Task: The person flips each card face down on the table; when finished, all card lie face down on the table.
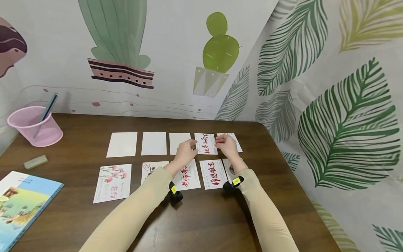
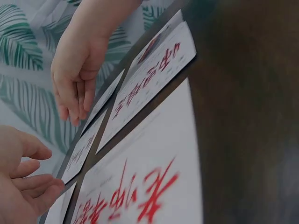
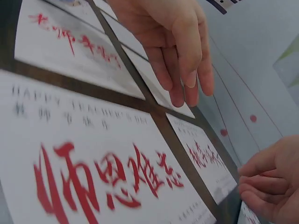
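In the back row lies a white card with red brush characters (image 1: 206,146). My left hand (image 1: 185,154) is by its left edge, and my right hand (image 1: 228,146) by its right edge. In the left wrist view the left hand's fingers are loosely bent and grip nothing. The right hand, in the right wrist view, has its fingertips close to the card's far end; whether they touch it I cannot tell. A partly hidden printed card (image 1: 237,141) lies beside the right hand. Nearer me are two cards with red writing (image 1: 212,175), one partly covered by the left forearm.
Several blank white cards (image 1: 154,143) continue the back row leftward. A flower card (image 1: 112,183) lies front left. Along the table's left stand a pink mesh pen cup (image 1: 34,127), an eraser-like block (image 1: 35,162) and a picture book (image 1: 25,206). A patterned wall covering (image 1: 176,52) borders the table.
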`<state>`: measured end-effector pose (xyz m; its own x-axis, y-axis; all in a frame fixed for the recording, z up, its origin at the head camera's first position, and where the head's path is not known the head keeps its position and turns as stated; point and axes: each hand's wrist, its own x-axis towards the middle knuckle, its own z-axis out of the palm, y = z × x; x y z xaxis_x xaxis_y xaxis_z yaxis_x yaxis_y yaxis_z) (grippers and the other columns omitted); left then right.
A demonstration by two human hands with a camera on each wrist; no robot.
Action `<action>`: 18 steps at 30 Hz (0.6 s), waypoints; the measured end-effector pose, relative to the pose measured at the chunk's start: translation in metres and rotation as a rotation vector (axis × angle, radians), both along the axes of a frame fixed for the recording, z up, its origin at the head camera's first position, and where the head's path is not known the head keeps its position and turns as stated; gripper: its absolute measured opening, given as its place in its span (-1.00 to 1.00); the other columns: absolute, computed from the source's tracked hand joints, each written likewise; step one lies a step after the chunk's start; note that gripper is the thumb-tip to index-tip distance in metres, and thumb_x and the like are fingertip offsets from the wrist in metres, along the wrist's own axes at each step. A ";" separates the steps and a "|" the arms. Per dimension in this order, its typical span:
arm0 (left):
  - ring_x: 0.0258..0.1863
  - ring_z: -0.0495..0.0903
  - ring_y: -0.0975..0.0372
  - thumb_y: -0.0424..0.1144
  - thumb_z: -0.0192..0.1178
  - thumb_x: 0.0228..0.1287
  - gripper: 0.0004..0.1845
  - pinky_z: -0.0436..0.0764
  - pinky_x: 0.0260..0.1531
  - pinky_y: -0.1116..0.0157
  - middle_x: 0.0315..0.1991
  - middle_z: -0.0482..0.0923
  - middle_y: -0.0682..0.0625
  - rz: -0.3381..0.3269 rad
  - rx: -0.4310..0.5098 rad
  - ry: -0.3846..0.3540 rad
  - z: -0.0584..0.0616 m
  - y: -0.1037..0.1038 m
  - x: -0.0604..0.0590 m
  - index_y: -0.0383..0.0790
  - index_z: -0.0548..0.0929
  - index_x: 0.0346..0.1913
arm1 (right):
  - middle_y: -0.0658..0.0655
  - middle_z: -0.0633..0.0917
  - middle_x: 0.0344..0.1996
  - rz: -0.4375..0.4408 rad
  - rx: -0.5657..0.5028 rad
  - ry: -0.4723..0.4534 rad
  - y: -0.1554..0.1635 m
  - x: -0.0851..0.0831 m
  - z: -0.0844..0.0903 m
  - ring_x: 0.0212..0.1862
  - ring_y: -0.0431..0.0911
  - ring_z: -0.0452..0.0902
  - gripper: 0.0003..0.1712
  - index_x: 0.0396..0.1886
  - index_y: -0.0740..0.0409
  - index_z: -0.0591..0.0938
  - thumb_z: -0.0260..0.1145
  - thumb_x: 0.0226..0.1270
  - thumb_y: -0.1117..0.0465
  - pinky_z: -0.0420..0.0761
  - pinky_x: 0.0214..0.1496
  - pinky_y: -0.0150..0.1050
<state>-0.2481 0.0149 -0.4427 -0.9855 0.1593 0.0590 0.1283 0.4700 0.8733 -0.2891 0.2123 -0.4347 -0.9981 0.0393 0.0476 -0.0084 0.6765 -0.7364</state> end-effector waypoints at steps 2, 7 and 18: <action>0.10 0.58 0.00 -0.40 0.16 0.32 -0.56 0.63 0.02 0.18 0.21 0.54 -0.25 -0.005 -0.017 0.005 0.000 0.006 0.001 -0.37 0.50 0.26 | 0.28 0.73 -0.07 0.007 0.019 -0.031 0.004 0.001 0.000 0.02 0.12 0.65 -0.67 -0.01 0.32 0.64 0.36 0.22 0.34 0.64 0.06 -0.08; -0.58 0.46 0.25 -0.39 0.13 0.32 -0.54 0.53 -0.42 0.34 0.16 0.58 -0.27 -0.014 -0.058 -0.009 0.000 0.016 -0.002 -0.35 0.48 0.28 | 0.30 0.69 0.02 0.024 0.036 -0.095 0.006 0.003 -0.002 0.10 0.13 0.60 -0.63 0.05 0.30 0.63 0.34 0.24 0.32 0.60 0.12 -0.05; -0.85 0.18 0.37 -0.41 0.11 0.31 -0.49 0.24 -0.78 0.50 -0.76 0.33 0.05 -0.069 -0.127 -0.027 -0.003 0.026 -0.005 -0.41 0.43 0.32 | 0.33 0.66 0.09 0.053 0.046 -0.104 0.005 0.003 -0.005 0.14 0.15 0.59 -0.51 0.16 0.36 0.57 0.33 0.19 0.38 0.60 0.17 -0.07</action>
<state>-0.2527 0.0414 -0.4453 -0.9728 0.2316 0.0077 0.1415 0.5675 0.8111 -0.2863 0.2174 -0.4401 -0.9984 -0.0135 -0.0555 0.0295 0.7103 -0.7033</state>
